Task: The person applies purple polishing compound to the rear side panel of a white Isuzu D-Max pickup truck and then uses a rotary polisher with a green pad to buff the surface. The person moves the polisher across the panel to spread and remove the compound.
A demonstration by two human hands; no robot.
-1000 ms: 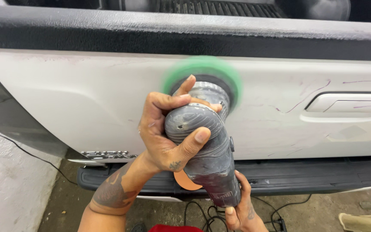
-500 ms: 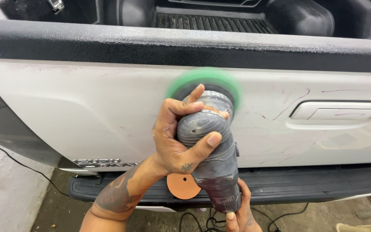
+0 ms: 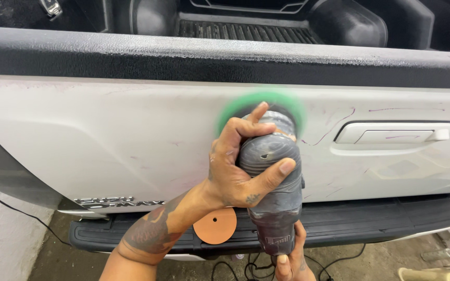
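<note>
Polisher (image 3: 273, 179), grey and dusty, held nose-first against the white tailgate (image 3: 105, 140), its green pad (image 3: 287, 101) blurred and pressed flat on the panel just left of the handle recess (image 3: 394, 136). Left hand (image 3: 235, 169) wrapped over the polisher's head, thumb across the top, index finger pointing up toward the pad. Right hand (image 3: 289, 260) closed around the rear grip below, only fingers and thumb showing at the bottom edge. Faint purple scribbles across the paint near the handle. Round orange disc (image 3: 215, 226) lying on the black bumper step (image 3: 381, 221), just beside the left wrist. Black cables (image 3: 6, 208) trailing over the floor beneath.
</note>
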